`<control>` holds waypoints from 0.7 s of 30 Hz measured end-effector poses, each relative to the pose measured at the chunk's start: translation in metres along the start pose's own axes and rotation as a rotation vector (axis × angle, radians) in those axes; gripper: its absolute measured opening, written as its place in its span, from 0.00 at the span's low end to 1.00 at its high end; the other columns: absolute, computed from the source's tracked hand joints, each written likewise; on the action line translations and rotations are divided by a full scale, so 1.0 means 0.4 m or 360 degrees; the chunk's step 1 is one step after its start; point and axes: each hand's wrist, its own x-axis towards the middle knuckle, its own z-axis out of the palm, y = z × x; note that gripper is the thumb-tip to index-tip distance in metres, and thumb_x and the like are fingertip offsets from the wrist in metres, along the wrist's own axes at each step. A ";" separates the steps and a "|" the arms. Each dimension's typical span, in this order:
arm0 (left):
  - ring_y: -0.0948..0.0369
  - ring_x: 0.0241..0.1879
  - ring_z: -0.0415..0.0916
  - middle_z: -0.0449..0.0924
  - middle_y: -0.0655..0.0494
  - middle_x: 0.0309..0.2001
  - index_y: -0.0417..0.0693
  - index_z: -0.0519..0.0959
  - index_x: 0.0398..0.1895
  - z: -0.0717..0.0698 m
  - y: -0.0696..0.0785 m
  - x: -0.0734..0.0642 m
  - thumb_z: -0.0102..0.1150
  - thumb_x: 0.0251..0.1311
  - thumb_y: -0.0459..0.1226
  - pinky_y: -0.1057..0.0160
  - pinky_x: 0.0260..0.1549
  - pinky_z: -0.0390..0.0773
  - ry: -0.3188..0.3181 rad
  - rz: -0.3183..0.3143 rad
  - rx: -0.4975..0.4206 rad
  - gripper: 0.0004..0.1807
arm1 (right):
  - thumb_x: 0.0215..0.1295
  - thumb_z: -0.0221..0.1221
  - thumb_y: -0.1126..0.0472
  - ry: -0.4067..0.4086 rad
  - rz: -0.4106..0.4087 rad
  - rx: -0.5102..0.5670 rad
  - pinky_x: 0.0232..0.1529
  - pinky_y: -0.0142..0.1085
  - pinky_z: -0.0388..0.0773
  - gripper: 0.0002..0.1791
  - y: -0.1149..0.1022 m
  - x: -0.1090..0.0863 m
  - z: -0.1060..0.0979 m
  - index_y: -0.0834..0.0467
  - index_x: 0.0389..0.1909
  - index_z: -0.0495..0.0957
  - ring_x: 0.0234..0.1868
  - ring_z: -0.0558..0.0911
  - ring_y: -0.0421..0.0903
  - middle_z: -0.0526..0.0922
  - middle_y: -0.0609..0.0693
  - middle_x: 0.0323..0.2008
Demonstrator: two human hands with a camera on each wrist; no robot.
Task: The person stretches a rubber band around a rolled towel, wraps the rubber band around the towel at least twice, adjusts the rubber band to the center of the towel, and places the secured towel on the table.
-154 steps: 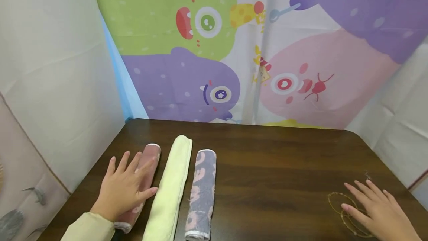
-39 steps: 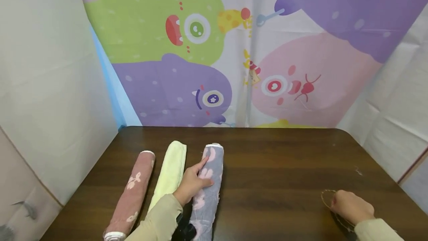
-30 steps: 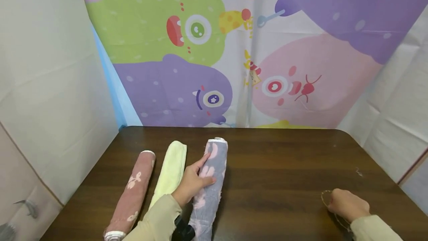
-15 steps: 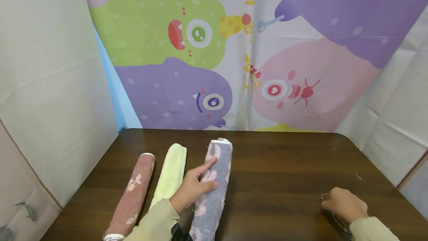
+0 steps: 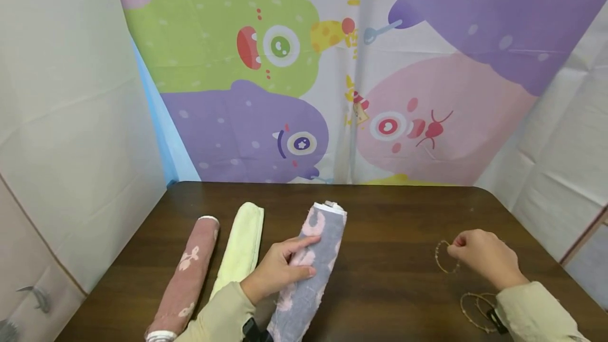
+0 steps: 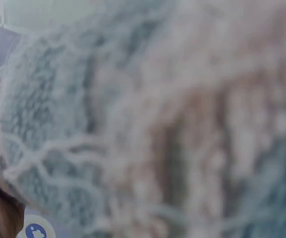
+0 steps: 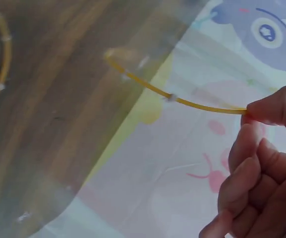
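Observation:
In the head view my left hand (image 5: pixel 280 268) grips a rolled grey-purple towel (image 5: pixel 328 247) with pink patches, thumb and forefinger along its near side. The roll is raised at its far end and leans right. Its fuzzy weave, blurred, fills most of the left wrist view as the same towel (image 6: pixel 48 99). Over the table at the right, my right hand (image 5: pixel 489 257) pinches a thin yellow elastic band (image 5: pixel 436 259) between thumb and forefinger. The right wrist view shows that band (image 7: pixel 170 97) with small whitish knots along it, the other fingers curled below.
Left of the held roll lie a pale yellow rolled towel (image 5: pixel 239 247) and a pinkish-red one (image 5: pixel 190 273). More yellow bands (image 5: pixel 462 305) rest under the right wrist. The dark wooden table (image 5: pixel 389 226) ends at a cartoon curtain (image 5: pixel 285 120); white sheets flank both sides.
Since the oldest frame, my left hand has gone from the pinkish-red towel to the grey-purple one and tilted it rightward. My right hand has picked up a yellow band and lifted it away from the others.

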 end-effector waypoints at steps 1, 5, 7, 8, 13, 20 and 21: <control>0.49 0.50 0.73 0.68 0.31 0.60 0.29 0.70 0.60 0.001 0.002 0.001 0.65 0.53 0.27 0.66 0.44 0.76 -0.0013 0.0011 0.0007 0.29 | 0.58 0.54 0.58 0.0022 -0.0021 0.0006 0.18 0.36 0.58 0.12 -0.007 0.002 -0.004 0.52 0.16 0.70 0.18 0.64 0.43 0.68 0.44 0.16; 0.56 0.49 0.74 0.70 0.32 0.59 0.30 0.72 0.59 0.006 0.009 0.001 0.64 0.53 0.28 0.66 0.44 0.76 -0.0079 0.0049 0.0066 0.28 | 0.56 0.55 0.59 0.0094 -0.0104 0.0042 0.17 0.36 0.59 0.10 -0.033 0.011 -0.016 0.52 0.17 0.73 0.18 0.64 0.42 0.72 0.43 0.18; 0.60 0.48 0.74 0.71 0.32 0.58 0.30 0.72 0.59 0.010 0.012 0.001 0.65 0.53 0.28 0.66 0.44 0.76 -0.0130 0.0070 0.0079 0.28 | 0.55 0.56 0.60 0.0128 -0.0170 0.0065 0.18 0.36 0.60 0.08 -0.048 0.017 -0.021 0.53 0.18 0.75 0.19 0.66 0.42 0.73 0.42 0.18; 0.61 0.47 0.74 0.71 0.32 0.58 0.30 0.72 0.59 0.012 0.014 0.001 0.65 0.53 0.28 0.66 0.44 0.76 -0.0157 0.0083 0.0093 0.28 | 0.55 0.57 0.61 0.0143 -0.0207 0.0085 0.18 0.36 0.61 0.07 -0.054 0.021 -0.023 0.53 0.18 0.76 0.18 0.66 0.42 0.73 0.42 0.18; 0.63 0.47 0.73 0.71 0.32 0.57 0.31 0.73 0.59 0.018 0.021 0.002 0.65 0.53 0.28 0.66 0.44 0.77 -0.0232 0.0117 0.0117 0.28 | 0.52 0.57 0.64 0.0137 -0.0302 0.0302 0.20 0.34 0.67 0.06 -0.091 0.031 -0.028 0.55 0.19 0.79 0.15 0.69 0.40 0.75 0.42 0.17; 0.63 0.46 0.74 0.71 0.31 0.57 0.30 0.72 0.59 0.019 0.021 0.007 0.65 0.53 0.27 0.66 0.43 0.77 -0.0223 0.0086 0.0073 0.28 | 0.56 0.55 0.65 0.0015 -0.0166 0.0833 0.14 0.32 0.67 0.07 -0.115 0.034 -0.027 0.65 0.28 0.79 0.13 0.67 0.38 0.82 0.48 0.21; 0.63 0.46 0.74 0.71 0.31 0.57 0.29 0.72 0.59 0.018 0.021 0.008 0.65 0.53 0.27 0.66 0.43 0.77 -0.0224 0.0084 0.0060 0.28 | 0.56 0.55 0.66 0.0012 -0.0168 0.0885 0.14 0.32 0.67 0.07 -0.116 0.035 -0.027 0.65 0.29 0.79 0.13 0.67 0.38 0.82 0.49 0.21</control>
